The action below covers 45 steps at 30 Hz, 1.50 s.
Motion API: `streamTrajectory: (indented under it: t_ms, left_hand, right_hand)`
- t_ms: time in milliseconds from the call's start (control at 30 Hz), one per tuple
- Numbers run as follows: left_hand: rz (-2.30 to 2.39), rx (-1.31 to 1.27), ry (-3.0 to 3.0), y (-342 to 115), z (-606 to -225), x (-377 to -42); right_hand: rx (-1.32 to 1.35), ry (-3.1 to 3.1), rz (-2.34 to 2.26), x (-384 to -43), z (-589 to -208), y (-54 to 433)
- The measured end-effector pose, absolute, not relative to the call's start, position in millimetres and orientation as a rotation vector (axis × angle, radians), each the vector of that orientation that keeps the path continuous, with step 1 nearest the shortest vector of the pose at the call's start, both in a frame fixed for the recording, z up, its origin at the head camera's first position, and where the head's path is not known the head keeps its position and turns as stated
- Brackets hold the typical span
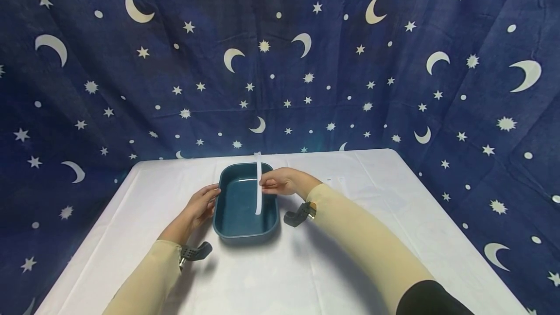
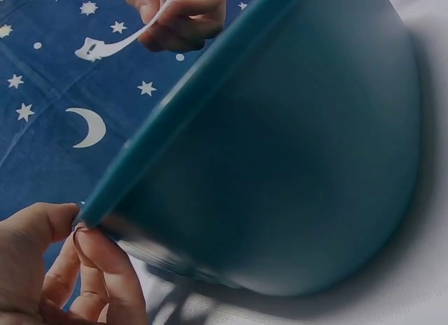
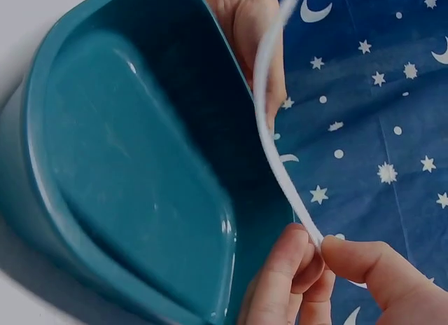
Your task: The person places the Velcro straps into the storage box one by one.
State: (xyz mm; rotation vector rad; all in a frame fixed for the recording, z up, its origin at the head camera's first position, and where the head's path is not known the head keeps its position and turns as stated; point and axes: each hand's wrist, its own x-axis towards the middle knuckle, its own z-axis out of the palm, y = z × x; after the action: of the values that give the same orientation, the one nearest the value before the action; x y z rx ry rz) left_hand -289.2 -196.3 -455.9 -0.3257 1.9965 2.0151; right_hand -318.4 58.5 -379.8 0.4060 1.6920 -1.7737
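Note:
A dark teal plastic tub (image 1: 238,208) sits toward the far side of the table, and nothing shows inside it. My left hand (image 1: 199,205) is at its left side. In the left wrist view, the thumb and forefinger (image 2: 112,258) pinch the tub's rim (image 2: 150,139). Above the tub's right half, my right hand (image 1: 282,181) pinches a narrow white strap (image 1: 258,203) near its middle between thumb and fingers. One end of the strap (image 2: 91,49) is wider and slotted. The other end (image 3: 287,10) curves up and hangs free over the tub.
A white cloth covers the table (image 1: 271,281), its far edge just behind the tub. Beyond hangs a dark blue curtain (image 1: 280,62) with moons and stars. Something flat and pale (image 1: 337,184) lies right of my right hand. Dark wrist cameras (image 1: 297,214) stick out from both wrists.

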Motion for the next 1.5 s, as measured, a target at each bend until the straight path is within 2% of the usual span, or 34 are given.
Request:
streamTrajectory:
  t_ms: [533,1367,1500]
  left_hand:
    - [2.006,-0.357,1.995,-196.1,-456.7,-290.5]
    - [1.993,-0.356,2.029,-196.0,-458.5,-289.1]
    - [2.003,-0.354,2.027,-195.7,-458.0,-288.8]
  right_hand:
    - [0.289,1.668,-1.777,-313.0,-391.9,27.5]
    - [0.393,1.733,-1.699,-319.2,-417.0,4.9]
    - [0.413,1.768,-1.688,-329.3,-431.6,-3.2]
